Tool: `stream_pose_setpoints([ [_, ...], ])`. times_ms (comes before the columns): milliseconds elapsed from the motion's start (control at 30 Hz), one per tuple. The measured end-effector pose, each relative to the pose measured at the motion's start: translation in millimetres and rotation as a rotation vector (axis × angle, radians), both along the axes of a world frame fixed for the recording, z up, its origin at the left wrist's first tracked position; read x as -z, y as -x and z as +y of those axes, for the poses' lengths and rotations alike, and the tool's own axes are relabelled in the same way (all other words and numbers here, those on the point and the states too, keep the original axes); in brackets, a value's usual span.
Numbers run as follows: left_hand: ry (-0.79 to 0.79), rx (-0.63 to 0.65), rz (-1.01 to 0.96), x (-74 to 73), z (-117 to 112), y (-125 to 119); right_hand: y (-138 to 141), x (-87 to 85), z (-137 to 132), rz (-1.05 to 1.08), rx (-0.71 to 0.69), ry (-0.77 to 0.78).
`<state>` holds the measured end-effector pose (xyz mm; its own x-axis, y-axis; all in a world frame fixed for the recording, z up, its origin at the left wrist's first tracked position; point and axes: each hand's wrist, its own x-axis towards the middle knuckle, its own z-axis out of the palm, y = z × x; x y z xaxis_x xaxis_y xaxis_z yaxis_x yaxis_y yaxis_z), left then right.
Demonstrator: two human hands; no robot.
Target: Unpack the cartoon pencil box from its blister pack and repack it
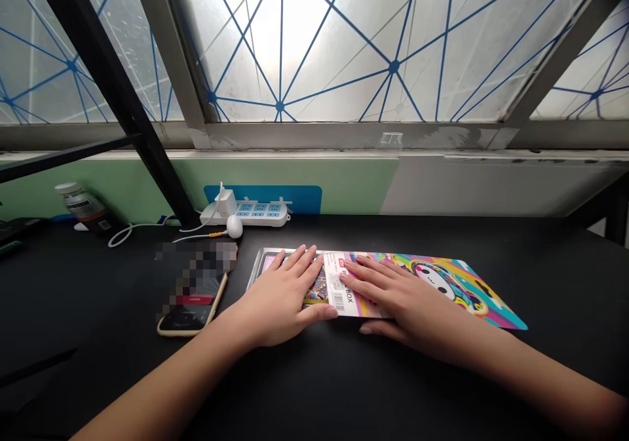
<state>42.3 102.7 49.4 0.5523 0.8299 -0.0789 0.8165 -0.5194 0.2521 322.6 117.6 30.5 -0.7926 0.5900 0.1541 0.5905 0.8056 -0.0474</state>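
Note:
A long, flat, colourful package point(491, 290) lies on the black table in front of me, with a cartoon figure printed toward its right end. Around its middle runs a white paper label point(339, 287) with a barcode and the word BOX partly readable. My left hand point(287, 290) rests palm down over the package's left part, fingers stretched out, thumb reaching the label. Flat on the printed part just right of the label lies my right hand point(393, 293), its fingers extended and its thumb at the near edge. Both hands cover much of the package.
To the left lies a phone point(196, 306) in a light case, partly blurred out. Behind it stand a white power strip point(260, 213) with a plugged-in adapter and a small white round object point(234, 227). A bottle point(83, 205) and a black metal post point(118, 94) are farther left.

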Motion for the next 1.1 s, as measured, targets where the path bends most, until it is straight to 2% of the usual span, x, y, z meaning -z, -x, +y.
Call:
stream_pose_setpoints([
  [233,0.006,-0.068,-0.002,3.1,18,18,-19,-10.6,9,-0.060,0.078,0.116],
  [400,0.019,-0.090,-0.020,2.3,25,20,-26,-12.2,14,-0.065,0.116,0.162],
  [667,0.027,-0.094,-0.027,2.0,27,22,-30,-14.9,16,-0.036,0.085,0.202],
  [867,0.025,-0.123,-0.023,1.6,25,24,-58,-19.1,32,-0.033,0.043,0.263],
  [1100,0.010,-0.153,-0.020,2.2,24,23,-71,-21.5,36,-0.077,0.099,0.125],
])
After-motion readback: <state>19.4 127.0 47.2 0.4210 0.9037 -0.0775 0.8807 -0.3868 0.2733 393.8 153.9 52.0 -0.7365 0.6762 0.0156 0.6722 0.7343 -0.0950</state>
